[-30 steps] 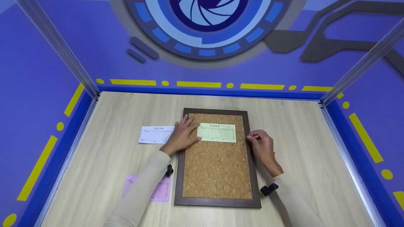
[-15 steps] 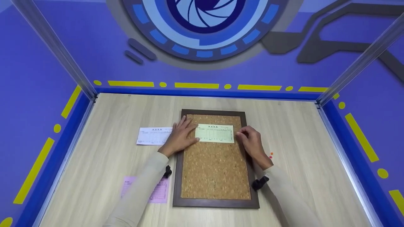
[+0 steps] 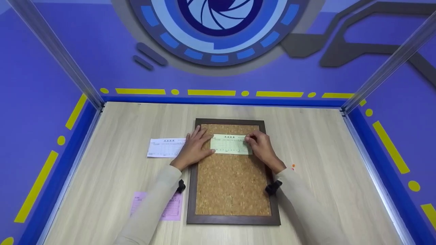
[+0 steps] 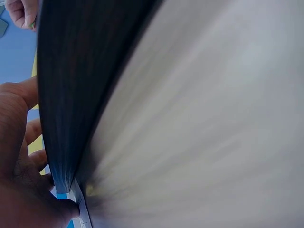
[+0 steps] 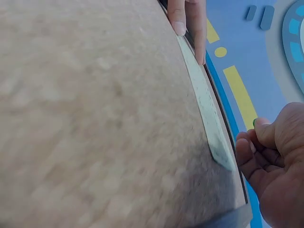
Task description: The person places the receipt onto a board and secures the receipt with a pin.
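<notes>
A cork board (image 3: 233, 183) with a dark brown frame lies on the table. On its upper part is a pale green printed slip (image 3: 228, 144). My left hand (image 3: 194, 149) is spread over the frame's left side, thumb and fingertip resting on the slip's left edge. Above the slip's right end, my right hand (image 3: 262, 146) pinches a small green push pin (image 5: 254, 122), mostly hidden between thumb and finger. In the right wrist view the pinching fingers are raised above the slip.
A white printed slip (image 3: 165, 148) lies left of the board, partly under my left hand. A purple slip (image 3: 172, 207) sits nearer, partly covered by my left forearm. Small orange and pink bits (image 3: 293, 166) lie to the right. Blue walls enclose the table.
My right hand has moved left from beside the board's right frame to over the green slip's right end, uncovering the small orange and pink bits. My left hand has stayed in place.
</notes>
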Motion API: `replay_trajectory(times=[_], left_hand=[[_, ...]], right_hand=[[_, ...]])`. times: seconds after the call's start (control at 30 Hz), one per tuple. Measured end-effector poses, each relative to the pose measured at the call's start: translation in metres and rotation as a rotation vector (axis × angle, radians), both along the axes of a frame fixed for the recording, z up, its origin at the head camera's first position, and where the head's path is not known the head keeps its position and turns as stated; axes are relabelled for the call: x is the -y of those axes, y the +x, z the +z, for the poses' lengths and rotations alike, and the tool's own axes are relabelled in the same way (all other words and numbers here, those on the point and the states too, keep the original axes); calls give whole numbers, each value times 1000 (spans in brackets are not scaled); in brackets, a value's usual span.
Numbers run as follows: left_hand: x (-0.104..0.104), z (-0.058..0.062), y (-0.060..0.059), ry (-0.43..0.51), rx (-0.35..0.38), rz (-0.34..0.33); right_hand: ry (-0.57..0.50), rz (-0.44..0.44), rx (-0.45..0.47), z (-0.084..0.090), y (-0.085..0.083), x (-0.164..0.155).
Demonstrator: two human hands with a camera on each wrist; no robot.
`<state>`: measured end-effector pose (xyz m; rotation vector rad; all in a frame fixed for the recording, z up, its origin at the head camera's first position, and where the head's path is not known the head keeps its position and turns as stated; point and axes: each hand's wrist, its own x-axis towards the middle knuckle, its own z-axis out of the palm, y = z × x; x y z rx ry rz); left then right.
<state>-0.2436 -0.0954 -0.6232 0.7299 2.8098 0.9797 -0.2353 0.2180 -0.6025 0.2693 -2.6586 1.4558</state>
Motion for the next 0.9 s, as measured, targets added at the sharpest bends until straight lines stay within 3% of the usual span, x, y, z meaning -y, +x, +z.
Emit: replay_trajectory(times=[0.33,0.6,0.9], left_hand=[[-1,-2,2,7,2,9],[-1,0,0,5,8,13],[-1,-3,-1,-6,9,24]], right_hand=[[0,76,-8,-2,-14,22],[-7,86,7,-8,-22,31],[93,85,73,-5,-30,38]])
